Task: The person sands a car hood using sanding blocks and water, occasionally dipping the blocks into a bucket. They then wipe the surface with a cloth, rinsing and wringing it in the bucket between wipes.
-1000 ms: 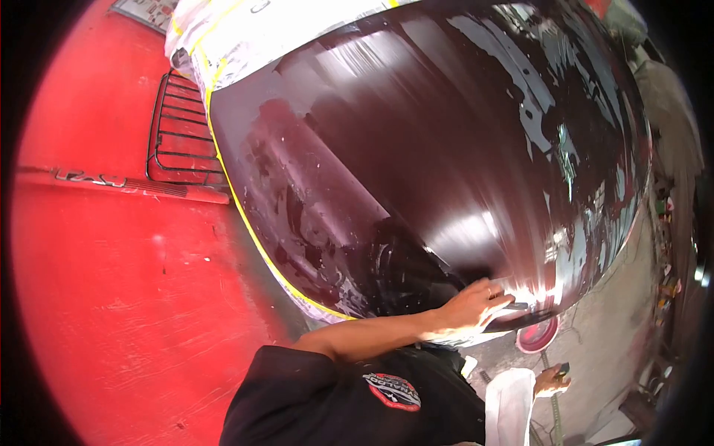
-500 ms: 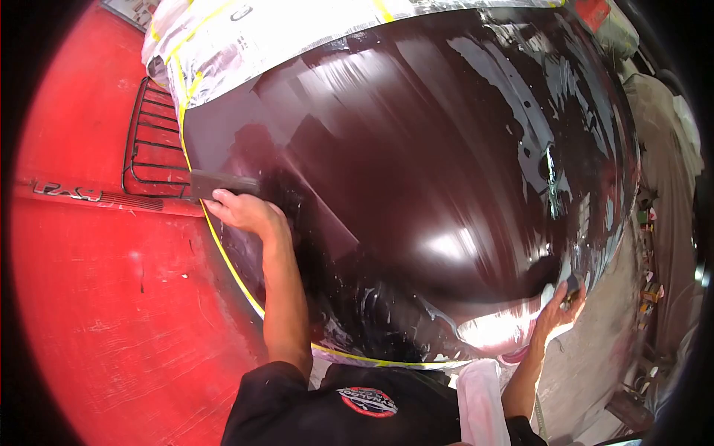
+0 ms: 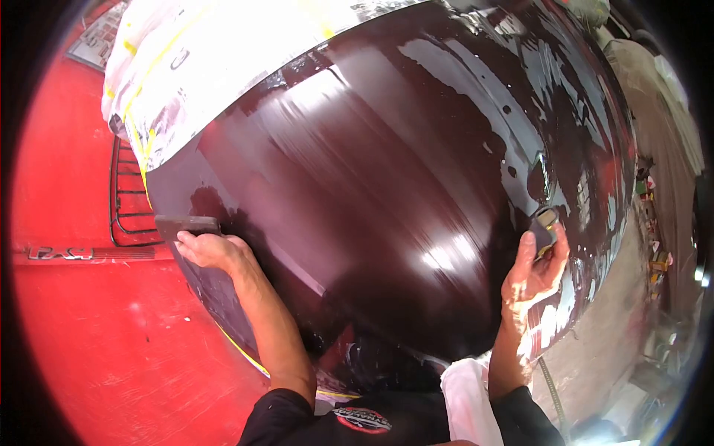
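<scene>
A wet, glossy dark maroon car hood (image 3: 387, 163) fills the view. My left hand (image 3: 212, 251) presses a flat grey sanding block (image 3: 186, 224) against the hood's left edge, beside yellow masking tape (image 3: 245, 355). At the hood's right side, my right hand (image 3: 534, 271) is raised with a small dark pad (image 3: 543, 227) held between its fingers. Pale watery streaks lie across the paint, thickest on the right.
White masking paper (image 3: 216, 67) with yellow tape covers the top of the hood. A red vehicle panel (image 3: 97, 334) with a black grille (image 3: 130, 201) lies to the left. A white cloth (image 3: 468, 398) hangs at my waist. Concrete floor and clutter sit at the right.
My right hand has risen from the hood's lower right edge to higher on the right side, its pad now showing. My left hand and block stay at the left edge. The view shifted.
</scene>
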Tool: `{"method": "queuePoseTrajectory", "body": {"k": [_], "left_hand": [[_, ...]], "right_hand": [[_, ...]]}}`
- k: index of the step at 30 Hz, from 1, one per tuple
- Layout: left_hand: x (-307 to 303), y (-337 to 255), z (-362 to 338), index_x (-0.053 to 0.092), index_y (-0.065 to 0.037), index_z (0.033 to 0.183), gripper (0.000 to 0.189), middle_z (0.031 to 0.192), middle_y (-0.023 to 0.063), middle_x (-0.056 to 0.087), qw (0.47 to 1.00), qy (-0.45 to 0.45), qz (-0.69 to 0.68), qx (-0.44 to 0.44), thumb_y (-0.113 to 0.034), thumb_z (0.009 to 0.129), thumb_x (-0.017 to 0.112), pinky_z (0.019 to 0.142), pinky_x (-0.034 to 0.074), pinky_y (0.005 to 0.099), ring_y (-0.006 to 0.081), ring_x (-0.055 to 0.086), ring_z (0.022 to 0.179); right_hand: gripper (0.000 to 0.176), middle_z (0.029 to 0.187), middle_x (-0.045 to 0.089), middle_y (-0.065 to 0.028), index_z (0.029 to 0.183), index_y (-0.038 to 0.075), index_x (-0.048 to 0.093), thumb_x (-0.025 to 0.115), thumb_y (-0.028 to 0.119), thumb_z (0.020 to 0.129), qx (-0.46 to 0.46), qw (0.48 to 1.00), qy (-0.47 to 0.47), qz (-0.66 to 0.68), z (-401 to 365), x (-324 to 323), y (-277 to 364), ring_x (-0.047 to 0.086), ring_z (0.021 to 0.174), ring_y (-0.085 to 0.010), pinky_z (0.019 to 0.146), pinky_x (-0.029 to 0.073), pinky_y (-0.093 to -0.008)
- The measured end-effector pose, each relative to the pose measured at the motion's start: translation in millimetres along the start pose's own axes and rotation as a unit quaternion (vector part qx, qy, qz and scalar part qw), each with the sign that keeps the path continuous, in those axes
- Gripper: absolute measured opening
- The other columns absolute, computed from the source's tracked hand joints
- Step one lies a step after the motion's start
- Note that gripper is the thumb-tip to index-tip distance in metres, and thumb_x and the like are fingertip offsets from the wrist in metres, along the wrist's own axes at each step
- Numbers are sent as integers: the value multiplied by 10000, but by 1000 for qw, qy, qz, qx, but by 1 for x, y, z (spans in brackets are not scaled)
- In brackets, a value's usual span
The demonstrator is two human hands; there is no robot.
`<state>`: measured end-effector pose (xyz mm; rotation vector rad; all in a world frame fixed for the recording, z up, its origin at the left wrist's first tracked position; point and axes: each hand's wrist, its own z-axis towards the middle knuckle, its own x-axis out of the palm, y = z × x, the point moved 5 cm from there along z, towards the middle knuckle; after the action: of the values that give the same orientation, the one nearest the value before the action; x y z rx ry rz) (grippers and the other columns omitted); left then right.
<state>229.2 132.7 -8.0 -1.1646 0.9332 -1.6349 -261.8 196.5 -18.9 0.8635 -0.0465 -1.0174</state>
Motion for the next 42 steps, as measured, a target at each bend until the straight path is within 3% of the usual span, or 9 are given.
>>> {"method": "queuePoseTrajectory", "body": {"k": [4, 6, 10, 20, 24, 26, 28, 33, 42], "left_hand": [[5, -5, -3, 310, 186, 1417, 577, 1494, 299, 335, 1000, 5, 24, 10, -214, 1016, 420, 1105, 391, 416, 356, 443, 1326], [7, -4, -2, 309, 188, 1416, 571, 1501, 290, 329, 1000, 9, 25, 16, -211, 1020, 408, 1114, 387, 428, 356, 435, 1331], [5, 2, 8, 338, 164, 1407, 542, 1469, 276, 367, 999, 28, 28, 15, -217, 1028, 405, 1109, 400, 430, 356, 447, 1317], [10, 8, 18, 476, 118, 1253, 426, 1166, 211, 553, 997, 5, -13, 79, -213, 987, 448, 829, 496, 421, 307, 577, 966], [12, 4, 11, 545, 121, 1106, 370, 1132, 209, 564, 999, 2, -13, 44, -209, 964, 454, 923, 469, 404, 294, 563, 993], [11, 7, 18, 518, 133, 1190, 426, 1190, 224, 562, 997, -2, 58, 56, -226, 969, 453, 968, 446, 390, 298, 565, 1053], [11, 3, 13, 464, 137, 1298, 489, 1249, 240, 551, 997, -69, 1, 46, -233, 978, 450, 999, 424, 382, 305, 558, 1113], [9, -13, 1, 412, 121, 1367, 520, 1344, 245, 488, 997, -64, -49, -7, -251, 1004, 426, 992, 440, 394, 317, 548, 1149], [10, 7, 8, 382, 109, 1397, 556, 1378, 275, 465, 998, -65, -18, -20, -302, 1023, 413, 1055, 379, 411, 358, 497, 1230]], "right_hand": [[408, 1118, 628, -85, 1294, 18, 547, 670, 125, 920, 285, 935, -149, 148, 3, -6, -26, 578, 871, -135, 690, 479, -246], [398, 1143, 629, -79, 1274, 33, 568, 688, 114, 903, 298, 881, -239, 279, -3, -10, -49, 592, 950, -157, 793, 495, -265], [395, 1187, 615, -81, 1272, 47, 561, 686, 103, 901, 298, 885, -232, 270, -8, -26, -60, 583, 1032, -173, 894, 479, -289], [453, 1071, 596, -49, 1265, 44, 574, 736, 195, 870, 282, 918, -201, 193, 0, -26, -40, 549, 849, -95, 714, 438, -215], [447, 1091, 605, -78, 1252, 19, 584, 735, 190, 869, 231, 943, -179, 160, 4, -19, -33, 581, 888, -131, 722, 478, -234], [328, 1164, 619, -93, 1234, -6, 586, 646, 93, 927, 190, 953, -174, 158, 2, -15, -30, 584, 1025, -171, 883, 479, -306], [383, 1152, 631, -160, 1237, -49, 581, 639, 187, 941, 188, 960, -179, 99, 0, -16, -33, 605, 1000, -198, 861, 495, -293], [356, 1165, 637, -179, 1256, -49, 572, 656, 70, 931, 62, 990, -121, 43, 3, -11, -11, 619, 1002, -233, 897, 506, -322], [429, 1211, 659, -106, 1152, 124, 715, 769, 10, 741, -296, 905, 293, 86, 3, 124, 151, 614, 1075, -319, 908, 502, -411]]}}
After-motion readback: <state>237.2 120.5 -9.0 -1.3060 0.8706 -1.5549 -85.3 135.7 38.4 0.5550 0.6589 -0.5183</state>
